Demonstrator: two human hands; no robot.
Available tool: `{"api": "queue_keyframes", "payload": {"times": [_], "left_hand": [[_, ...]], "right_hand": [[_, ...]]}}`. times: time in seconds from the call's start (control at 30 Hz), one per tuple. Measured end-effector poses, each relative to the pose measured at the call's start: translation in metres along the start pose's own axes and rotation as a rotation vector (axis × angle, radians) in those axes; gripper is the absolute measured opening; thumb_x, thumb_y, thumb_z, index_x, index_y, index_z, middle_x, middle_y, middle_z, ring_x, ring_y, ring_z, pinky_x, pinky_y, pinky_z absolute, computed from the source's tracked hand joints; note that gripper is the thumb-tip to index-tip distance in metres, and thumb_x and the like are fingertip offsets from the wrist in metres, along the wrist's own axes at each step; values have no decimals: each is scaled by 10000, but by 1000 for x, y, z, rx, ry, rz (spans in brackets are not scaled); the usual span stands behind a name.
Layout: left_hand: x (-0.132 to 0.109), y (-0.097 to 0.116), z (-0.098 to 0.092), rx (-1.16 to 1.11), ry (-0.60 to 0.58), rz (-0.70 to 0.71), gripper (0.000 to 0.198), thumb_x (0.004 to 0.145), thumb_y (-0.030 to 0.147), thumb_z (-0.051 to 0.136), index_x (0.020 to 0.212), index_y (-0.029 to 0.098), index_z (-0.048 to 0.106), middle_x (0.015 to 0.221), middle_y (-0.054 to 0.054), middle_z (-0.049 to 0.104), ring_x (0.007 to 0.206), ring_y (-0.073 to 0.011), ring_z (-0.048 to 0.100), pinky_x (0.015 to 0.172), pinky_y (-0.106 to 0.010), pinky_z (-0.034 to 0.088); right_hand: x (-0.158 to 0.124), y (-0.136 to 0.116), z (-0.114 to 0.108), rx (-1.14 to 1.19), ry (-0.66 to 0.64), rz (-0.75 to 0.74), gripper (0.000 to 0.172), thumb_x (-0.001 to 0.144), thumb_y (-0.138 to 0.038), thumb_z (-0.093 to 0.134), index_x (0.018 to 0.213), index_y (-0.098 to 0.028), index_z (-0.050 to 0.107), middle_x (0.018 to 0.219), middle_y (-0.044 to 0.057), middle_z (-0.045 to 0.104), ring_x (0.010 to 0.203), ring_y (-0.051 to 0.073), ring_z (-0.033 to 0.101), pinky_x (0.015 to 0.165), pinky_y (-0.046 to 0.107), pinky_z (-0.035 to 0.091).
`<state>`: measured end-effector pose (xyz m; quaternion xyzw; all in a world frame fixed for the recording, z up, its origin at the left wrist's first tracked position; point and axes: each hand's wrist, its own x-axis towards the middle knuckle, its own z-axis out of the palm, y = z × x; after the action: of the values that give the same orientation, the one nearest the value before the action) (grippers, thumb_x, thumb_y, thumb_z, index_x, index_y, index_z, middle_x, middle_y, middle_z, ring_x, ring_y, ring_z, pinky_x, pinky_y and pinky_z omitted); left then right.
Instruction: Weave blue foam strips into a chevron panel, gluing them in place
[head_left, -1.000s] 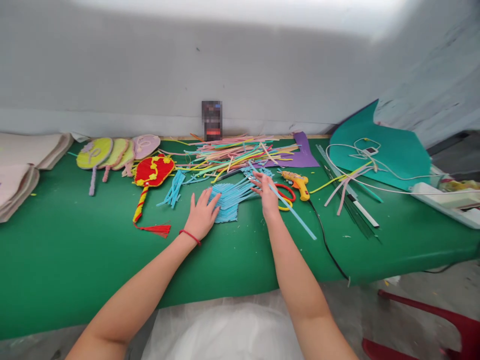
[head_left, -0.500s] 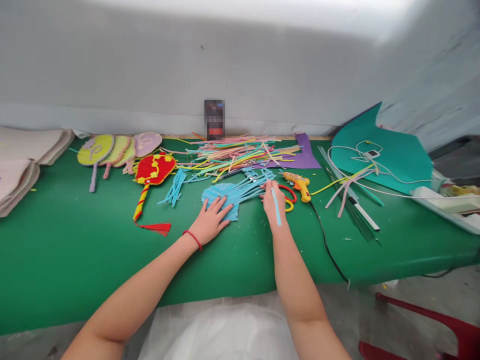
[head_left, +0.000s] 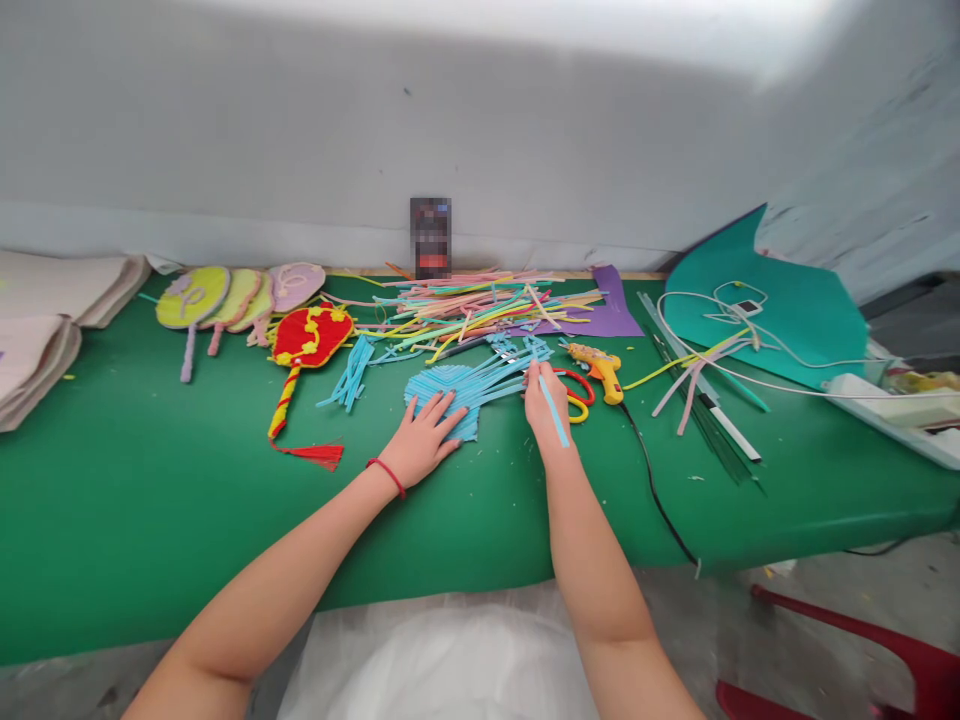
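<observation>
My left hand (head_left: 429,437) lies flat with fingers spread on a light blue piece of side-by-side strips (head_left: 439,382) on the green table. Loose blue strips (head_left: 499,380) fan out from this piece to the right. At their right ends my right hand (head_left: 546,400) is closed on a blue strip (head_left: 554,412), whose free end lies back over the wrist. Red and yellow scissor handles (head_left: 577,408) show just right of that hand, and a yellow glue gun (head_left: 606,374) lies beyond them. A short bundle of blue strips (head_left: 351,375) rests left of the blue piece.
Behind lies a heap of coloured pipe cleaners (head_left: 465,310). A red and yellow fan (head_left: 312,336) and several pastel fans (head_left: 193,298) are at the left. On the right are a teal sheet (head_left: 810,320), a white cable and a white tray (head_left: 892,418). A phone (head_left: 430,237) leans on the wall.
The free end of the blue strip over my right wrist has swung slightly to the right. My left hand stays on the blue piece. The whole view has shifted very slightly.
</observation>
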<state>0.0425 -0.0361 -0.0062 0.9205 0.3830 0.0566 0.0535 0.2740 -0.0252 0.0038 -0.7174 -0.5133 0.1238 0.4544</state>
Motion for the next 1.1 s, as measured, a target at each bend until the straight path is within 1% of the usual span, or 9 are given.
{"api": "queue_keyframes", "payload": {"times": [0.2, 0.4, 0.47, 0.57, 0.7, 0.83, 0.93, 1.03, 1.1], "left_hand": [[0, 0, 0, -2, -1, 6, 502, 944, 429, 356, 1418, 265, 354, 1523, -105, 261, 1401, -264, 234, 1106, -557, 191], [0, 0, 2, 5, 13, 3, 503, 939, 430, 370, 1418, 276, 353, 1527, -93, 259, 1398, -263, 242, 1113, -548, 180], [0, 0, 2, 5, 12, 5, 503, 938, 430, 374, 1417, 277, 355, 1526, -91, 261, 1399, -263, 241, 1113, -547, 179], [0, 0, 1, 5, 11, 3, 503, 935, 425, 384, 1414, 272, 361, 1525, -89, 265, 1398, -265, 243, 1111, -546, 188], [0, 0, 0, 7, -2, 1, 501, 937, 421, 383, 1414, 267, 360, 1526, -88, 262, 1397, -268, 244, 1110, -547, 190], [0, 0, -1, 3, -5, 8, 506, 939, 426, 375, 1418, 267, 352, 1527, -89, 259, 1399, -267, 239, 1112, -547, 180], [0, 0, -1, 4, -9, 4, 501, 943, 422, 365, 1419, 267, 350, 1531, -87, 250, 1400, -266, 235, 1113, -545, 178], [-1, 0, 0, 5, -11, 5, 504, 940, 423, 372, 1419, 266, 352, 1532, -86, 247, 1400, -270, 234, 1113, -546, 180], [-1, 0, 0, 7, -4, 4, 505, 939, 426, 373, 1418, 267, 352, 1531, -85, 252, 1398, -272, 240, 1110, -549, 185]], "right_hand": [[-1, -2, 0, -61, -23, -4, 451, 925, -524, 239, 743, -227, 526, 701, 54, 591, 709, 209, 554, 709, 332, 415], [-3, 2, 3, -130, -88, -3, 388, 928, -443, 283, 842, -219, 587, 716, 65, 618, 717, 211, 574, 701, 314, 405], [-1, 7, 4, -155, -89, -8, 328, 913, -397, 339, 852, -218, 606, 691, 57, 605, 695, 209, 564, 700, 319, 410], [2, 15, 7, -146, -93, -41, 175, 840, -317, 483, 822, -209, 619, 688, 43, 594, 691, 208, 551, 721, 338, 429], [4, 22, 9, -65, -76, -80, 71, 762, -261, 586, 751, -191, 589, 776, 46, 582, 707, 194, 547, 757, 358, 450], [5, 18, 7, -121, -32, -62, 118, 752, -278, 621, 707, -191, 556, 823, 54, 550, 731, 193, 534, 786, 367, 446], [6, 8, 3, -110, 74, -75, 166, 809, -338, 564, 737, -189, 564, 838, 63, 549, 751, 191, 529, 797, 359, 441], [4, -5, 4, 22, 133, -109, 251, 847, -416, 507, 792, -183, 581, 834, 64, 577, 754, 183, 539, 790, 338, 450], [1, -14, 8, 181, 69, -88, 312, 848, -479, 493, 839, -183, 590, 855, 65, 615, 780, 184, 567, 786, 330, 466]]}}
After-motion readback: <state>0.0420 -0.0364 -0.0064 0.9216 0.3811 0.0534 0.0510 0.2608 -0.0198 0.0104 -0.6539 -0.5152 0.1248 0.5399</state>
